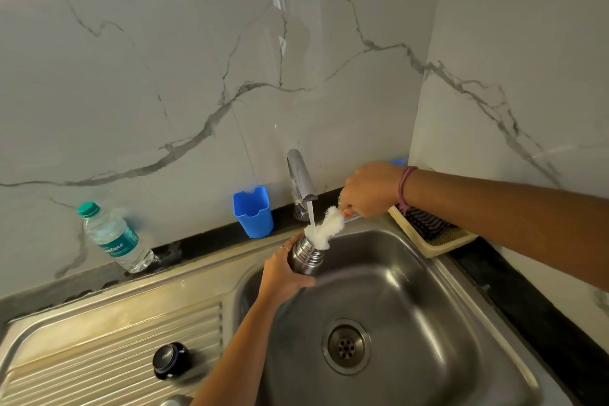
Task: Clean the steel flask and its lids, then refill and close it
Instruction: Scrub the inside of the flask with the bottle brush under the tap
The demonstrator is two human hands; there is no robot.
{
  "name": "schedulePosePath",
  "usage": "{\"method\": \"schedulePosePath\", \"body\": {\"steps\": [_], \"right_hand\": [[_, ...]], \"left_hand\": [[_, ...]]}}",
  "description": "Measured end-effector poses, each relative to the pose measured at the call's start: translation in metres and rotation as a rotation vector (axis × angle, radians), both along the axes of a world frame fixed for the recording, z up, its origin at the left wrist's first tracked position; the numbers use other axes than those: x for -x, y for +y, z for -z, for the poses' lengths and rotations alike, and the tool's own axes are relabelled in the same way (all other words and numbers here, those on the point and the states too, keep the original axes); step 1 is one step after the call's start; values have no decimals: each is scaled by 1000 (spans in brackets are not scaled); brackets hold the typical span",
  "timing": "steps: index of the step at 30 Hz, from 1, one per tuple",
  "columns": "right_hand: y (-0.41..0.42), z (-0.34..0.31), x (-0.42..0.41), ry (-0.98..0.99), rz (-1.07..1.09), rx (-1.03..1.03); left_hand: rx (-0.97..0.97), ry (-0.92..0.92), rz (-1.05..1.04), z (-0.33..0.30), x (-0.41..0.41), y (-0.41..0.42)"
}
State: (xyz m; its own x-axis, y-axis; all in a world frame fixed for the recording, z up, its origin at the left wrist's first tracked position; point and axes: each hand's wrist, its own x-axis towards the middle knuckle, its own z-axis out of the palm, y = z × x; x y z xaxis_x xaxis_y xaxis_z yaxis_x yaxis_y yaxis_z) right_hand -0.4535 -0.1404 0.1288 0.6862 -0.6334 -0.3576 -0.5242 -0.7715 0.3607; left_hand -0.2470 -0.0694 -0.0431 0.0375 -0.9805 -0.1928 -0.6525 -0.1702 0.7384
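My left hand (286,277) grips the steel flask (304,255) over the sink (389,277), under the running tap (301,180). My right hand (369,189) holds the white brush (324,227) at the flask's mouth; a dark lid (171,360) lies below my left forearm.

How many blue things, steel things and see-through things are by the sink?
Blue: 1, the cup
Steel: 3, the flask, the tap, the sink
See-through: 1, the water bottle
Total: 5
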Motion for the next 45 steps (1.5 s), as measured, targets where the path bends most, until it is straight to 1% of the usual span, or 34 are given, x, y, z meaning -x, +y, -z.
{"method": "schedulePosePath", "body": {"steps": [3, 5, 8, 13, 15, 16, 18, 21, 22, 23, 25, 26, 28, 30, 33, 35, 36, 38, 41, 43, 45], "right_hand": [[-6, 7, -6, -100, 190, -297], [-12, 10, -7, -125, 284, -416], [-21, 13, -8, -143, 421, -543], [-24, 10, -13, -164, 735, -736], [-24, 8, -14, -161, 797, -795], [-24, 8, -14, -158, 793, -799], [-21, 8, -14, -134, 668, -698], [-10, 6, -10, -97, 351, -389], [-7, 4, -4, -71, 247, -263], [-3, 1, 3, -21, 110, -85], [2, -6, 23, -33, -230, 297], [4, -8, 35, -51, -343, 394], [2, -5, 55, -83, -515, 473], [-1, -2, 69, -86, -606, 501], [3, -3, 69, -80, -519, 468], [6, -3, 62, -9, -346, 354], [8, -4, 57, 29, -226, 281], [12, -11, 45, 17, -11, 109], [2, -27, 30, -28, 274, -255], [-13, -41, 24, -17, 419, -437], [-26, -50, 18, 25, 496, -525]], "left_hand": [[48, -27, 13, 6, 1, 3], [57, -37, 12, 9, 3, 4], [60, -69, -16, 14, 4, 4], [82, -95, -104, 13, 7, 7], [88, -101, -98, 14, 7, 8], [85, -102, -90, 14, 7, 9], [69, -90, -71, 14, 6, 9], [51, -69, -43, 13, 5, 6], [47, -63, -38, 11, 4, 4], [41, -50, -35, 8, 3, 3], [18, -9, -42, 6, -1, 0], [10, 0, -39, 5, -2, -1], [8, -19, -6, 1, -4, -2], [3, -39, 20, -1, -3, -4], [-4, -64, 16, -6, -2, -8], [-4, -84, -6, -7, -2, -9], [-1, -94, -15, -7, -1, -9], [5, -108, -26, -6, 1, -8], [11, -105, -30, -4, 7, -7], [20, -84, -20, -3, 13, -4], [46, -61, -18, -2, 18, -2]]}}
